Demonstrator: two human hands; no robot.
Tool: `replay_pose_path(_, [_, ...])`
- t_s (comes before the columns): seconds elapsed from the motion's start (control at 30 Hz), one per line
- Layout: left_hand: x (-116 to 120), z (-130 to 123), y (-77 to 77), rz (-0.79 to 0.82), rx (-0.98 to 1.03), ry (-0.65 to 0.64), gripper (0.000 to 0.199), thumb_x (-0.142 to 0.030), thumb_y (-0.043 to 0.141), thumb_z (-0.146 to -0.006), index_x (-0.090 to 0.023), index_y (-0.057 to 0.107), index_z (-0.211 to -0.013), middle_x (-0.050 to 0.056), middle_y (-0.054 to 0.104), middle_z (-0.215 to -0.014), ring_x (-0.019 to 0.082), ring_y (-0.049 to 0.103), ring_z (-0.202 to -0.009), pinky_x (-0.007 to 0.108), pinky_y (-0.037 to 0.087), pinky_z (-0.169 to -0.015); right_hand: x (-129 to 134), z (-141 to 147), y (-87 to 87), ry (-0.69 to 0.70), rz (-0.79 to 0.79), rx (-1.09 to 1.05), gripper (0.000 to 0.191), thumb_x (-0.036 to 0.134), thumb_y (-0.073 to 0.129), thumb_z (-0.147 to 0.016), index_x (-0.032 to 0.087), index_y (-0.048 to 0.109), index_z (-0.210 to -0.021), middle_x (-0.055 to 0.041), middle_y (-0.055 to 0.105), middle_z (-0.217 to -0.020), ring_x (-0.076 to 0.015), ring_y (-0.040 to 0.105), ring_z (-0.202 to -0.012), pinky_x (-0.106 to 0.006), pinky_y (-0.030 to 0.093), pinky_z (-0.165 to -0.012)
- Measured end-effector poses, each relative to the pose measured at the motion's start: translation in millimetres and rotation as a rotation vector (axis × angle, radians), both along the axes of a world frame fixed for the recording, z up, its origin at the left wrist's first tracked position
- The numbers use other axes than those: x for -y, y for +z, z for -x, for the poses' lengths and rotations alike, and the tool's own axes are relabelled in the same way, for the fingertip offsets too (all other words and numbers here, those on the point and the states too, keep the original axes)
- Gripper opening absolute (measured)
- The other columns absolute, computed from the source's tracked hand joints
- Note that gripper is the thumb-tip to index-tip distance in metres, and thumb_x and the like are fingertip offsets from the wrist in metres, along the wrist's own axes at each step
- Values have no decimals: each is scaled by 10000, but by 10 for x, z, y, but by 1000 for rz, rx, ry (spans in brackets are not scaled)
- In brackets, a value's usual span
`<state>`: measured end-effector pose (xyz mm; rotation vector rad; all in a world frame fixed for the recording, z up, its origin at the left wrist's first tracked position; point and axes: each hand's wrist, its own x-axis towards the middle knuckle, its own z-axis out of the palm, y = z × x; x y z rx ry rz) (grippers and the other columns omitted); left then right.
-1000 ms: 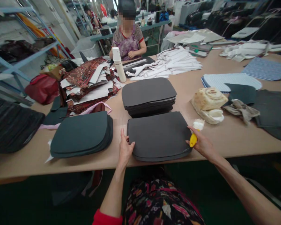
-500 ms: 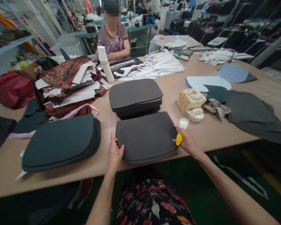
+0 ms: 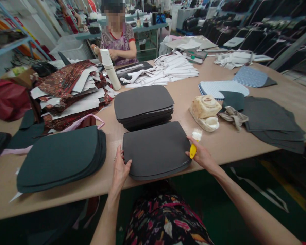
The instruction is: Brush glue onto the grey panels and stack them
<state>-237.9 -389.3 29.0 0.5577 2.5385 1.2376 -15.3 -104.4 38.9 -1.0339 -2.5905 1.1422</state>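
Observation:
A stack of dark grey panels (image 3: 156, 148) with rounded corners lies on the near edge of the table. My left hand (image 3: 121, 166) is at the stack's left edge, fingers along the side and thumb apart near the front corner. At the right edge, my right hand (image 3: 200, 151) is closed on a brush (image 3: 193, 150) with a yellow handle and white bristles pointing away from me. Its fingertips also touch the panels' edge. Just behind stands a taller stack of similar grey panels (image 3: 144, 102). Dark green panels (image 3: 58, 156) are stacked to the left.
A crusted white container (image 3: 205, 108) and crumpled rag (image 3: 233, 117) sit right of the stacks, beside loose grey panels (image 3: 269, 117). Patterned pieces (image 3: 66, 81) are heaped at the left near a cream bottle (image 3: 111, 71). Across the table, a co-worker (image 3: 118, 42) works behind white strips (image 3: 173, 69).
The view has shifted slightly, so most things sit a little further left. Both my hands stay at the grey stack's edges. One of the co-worker's hands has come up beside the bottle.

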Motion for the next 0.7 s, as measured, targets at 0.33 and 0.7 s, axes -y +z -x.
replay_pose_path(0.33, [-12, -41, -13, 7, -34, -28, 792, -168, 552, -708, -185, 187, -1411, 163, 478, -1252, 255, 528, -1042, 446, 488, -853, -23, -19, -46, 55, -24, -33, 650, 314, 543, -751, 167, 370, -1360, -76, 614, -991, -171, 542, -690, -292, 432, -658])
replay_pose_path(0.7, [52, -78, -204, 186, -567, -325, 519, 4, 349, -671, -230, 682, -993, 91, 627, -1058, 226, 570, -964, 420, 520, -843, 60, 23, -105, 24, 38, -201, 622, 238, 501, -734, 134, 416, -1342, -116, 638, -1056, -214, 624, -857, -339, 500, -764])
